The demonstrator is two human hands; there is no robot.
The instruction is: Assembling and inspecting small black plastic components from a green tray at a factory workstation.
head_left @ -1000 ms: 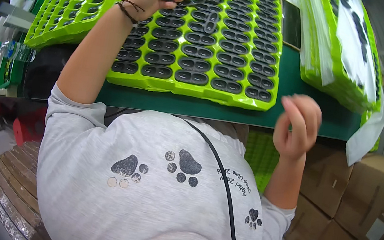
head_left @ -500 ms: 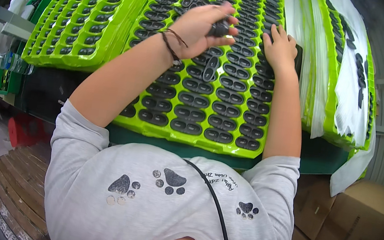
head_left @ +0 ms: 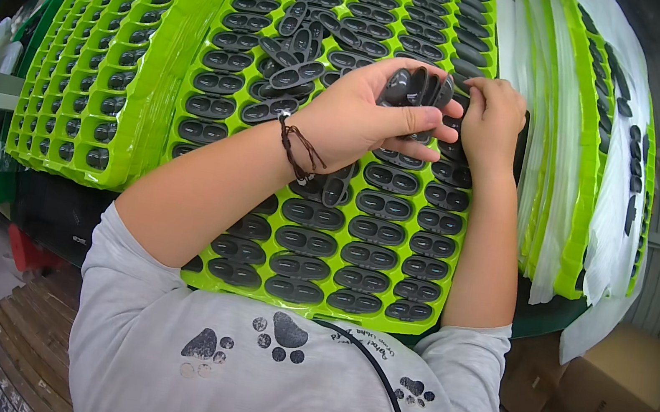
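Several small black oval plastic pieces with two hollows each, looking like earbud-case inserts (head_left: 418, 90), stand side by side in my left hand (head_left: 351, 112), the thumb pressing along them. That hand hovers above a bright green moulded tray (head_left: 406, 327) whose pockets hold rows of the same inserts. Beside it, my right hand (head_left: 493, 115) is at the tray's right-hand column with its fingers curled in; whatever lies between the fingertips is hidden. A loose heap of inserts (head_left: 296, 58) lies across the tray left of my hands. One more insert (head_left: 337, 186) lies askew below my left wrist.
To the left stands a stack of green trays (head_left: 122, 152) filled with dark rounded parts. On the right, more green trays (head_left: 575, 266) are stacked with white sheets (head_left: 606, 253), loose black pieces on top. Cardboard boxes (head_left: 620, 365) sit below right.
My left hand has come right and nearer, close to my right hand, still holding inserts. The right hand's spread fingers have curled in. The whole view has shifted, so the trays appear lower.
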